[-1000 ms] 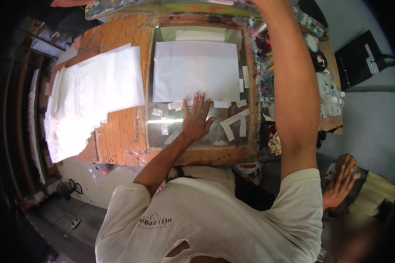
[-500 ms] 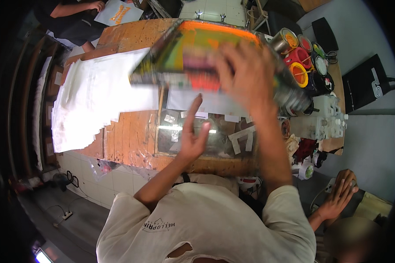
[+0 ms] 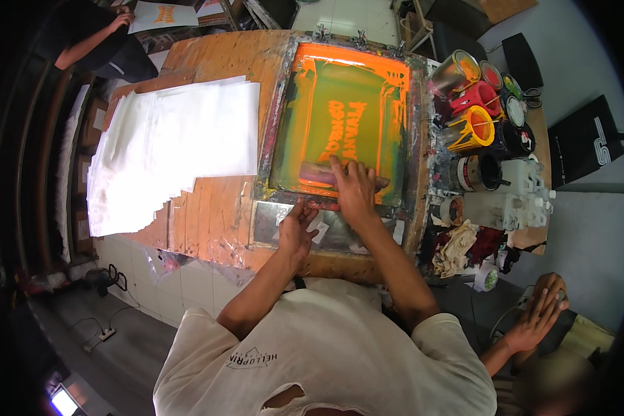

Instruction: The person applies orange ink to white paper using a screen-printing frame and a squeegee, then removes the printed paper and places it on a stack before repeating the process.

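A screen printing frame [image 3: 274, 149] lies flat on the table in front of me. Its green mesh carries orange ink, thickest along the far edge, and orange lettering in the middle. My right hand [image 3: 356, 191] grips a squeegee [image 3: 317, 173] with a purplish handle, laid across the near end of the mesh. Beside the frame's near edge is my left hand [image 3: 298, 230], fingers apart and slightly bent, fingertips at the rim. Whether any finger reaches under the rim is hidden.
White paper sheets [image 3: 177, 139] lie fanned out at the left. Ink cans [image 3: 480, 125], plastic bottles [image 3: 516, 194] and a crumpled rag [image 3: 456, 249] crowd the right side. Another person's hands [image 3: 123, 17] hold a printed sheet [image 3: 163, 17] at far left; a co-worker's hands [image 3: 544, 312] show at lower right.
The frame has come down from a raised tilt to lie flat. My right hand moved nearer with the squeegee, and my left hand moved to the frame's near edge.
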Action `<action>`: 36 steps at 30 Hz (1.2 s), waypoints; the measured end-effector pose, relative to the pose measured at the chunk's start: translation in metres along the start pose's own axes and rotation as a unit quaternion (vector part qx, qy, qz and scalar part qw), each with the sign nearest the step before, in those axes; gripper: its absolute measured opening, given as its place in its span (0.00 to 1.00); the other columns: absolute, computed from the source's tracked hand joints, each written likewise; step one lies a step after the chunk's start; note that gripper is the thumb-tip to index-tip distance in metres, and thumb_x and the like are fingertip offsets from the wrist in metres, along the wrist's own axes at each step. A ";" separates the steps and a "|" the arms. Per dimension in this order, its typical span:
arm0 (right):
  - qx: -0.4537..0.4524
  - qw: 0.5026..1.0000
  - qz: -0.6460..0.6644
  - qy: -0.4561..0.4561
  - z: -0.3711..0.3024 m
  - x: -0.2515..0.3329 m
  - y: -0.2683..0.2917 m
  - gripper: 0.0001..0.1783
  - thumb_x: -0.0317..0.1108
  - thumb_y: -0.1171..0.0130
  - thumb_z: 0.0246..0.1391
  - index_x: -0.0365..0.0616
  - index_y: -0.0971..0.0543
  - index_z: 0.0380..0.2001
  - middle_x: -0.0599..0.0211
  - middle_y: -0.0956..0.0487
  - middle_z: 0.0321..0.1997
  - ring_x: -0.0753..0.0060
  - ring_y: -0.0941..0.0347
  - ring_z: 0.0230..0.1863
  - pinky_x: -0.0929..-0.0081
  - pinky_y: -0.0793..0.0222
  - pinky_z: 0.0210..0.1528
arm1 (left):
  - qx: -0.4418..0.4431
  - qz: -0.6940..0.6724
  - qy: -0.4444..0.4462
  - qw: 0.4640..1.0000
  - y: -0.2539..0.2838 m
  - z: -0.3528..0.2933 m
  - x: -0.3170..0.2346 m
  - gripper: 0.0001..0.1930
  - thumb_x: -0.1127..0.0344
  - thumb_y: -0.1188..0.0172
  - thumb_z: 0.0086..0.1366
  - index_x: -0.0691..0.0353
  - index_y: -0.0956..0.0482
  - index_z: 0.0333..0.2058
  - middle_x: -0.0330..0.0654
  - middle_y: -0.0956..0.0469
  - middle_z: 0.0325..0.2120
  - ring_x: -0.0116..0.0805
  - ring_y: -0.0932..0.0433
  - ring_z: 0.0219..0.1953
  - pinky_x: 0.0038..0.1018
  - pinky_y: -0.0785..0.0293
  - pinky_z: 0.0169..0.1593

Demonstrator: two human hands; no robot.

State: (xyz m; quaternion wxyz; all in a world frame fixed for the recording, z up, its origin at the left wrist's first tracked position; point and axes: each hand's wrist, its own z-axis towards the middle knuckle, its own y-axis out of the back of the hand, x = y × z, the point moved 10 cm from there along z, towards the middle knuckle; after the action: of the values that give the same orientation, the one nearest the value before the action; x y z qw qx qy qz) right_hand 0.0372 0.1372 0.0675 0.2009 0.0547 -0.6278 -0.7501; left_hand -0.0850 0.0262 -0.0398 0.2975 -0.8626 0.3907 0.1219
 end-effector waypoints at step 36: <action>-0.034 0.998 -0.031 0.048 0.211 -0.092 -0.036 0.35 0.18 0.41 0.49 0.55 0.27 0.62 0.62 0.24 0.44 0.56 0.28 0.52 0.53 0.41 0.53 | 0.061 -0.012 0.013 0.998 -0.003 -0.012 -0.017 0.17 0.51 0.35 0.70 0.53 0.28 0.46 0.39 0.21 0.46 0.38 0.24 0.56 0.44 0.35 0.62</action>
State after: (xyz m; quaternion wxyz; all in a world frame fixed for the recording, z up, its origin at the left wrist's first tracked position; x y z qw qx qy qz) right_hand 0.0420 0.3701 0.0607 0.2091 0.1032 -0.5899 -0.7731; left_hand -0.0941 0.0309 -0.0216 0.3460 -0.8491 0.3904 0.0830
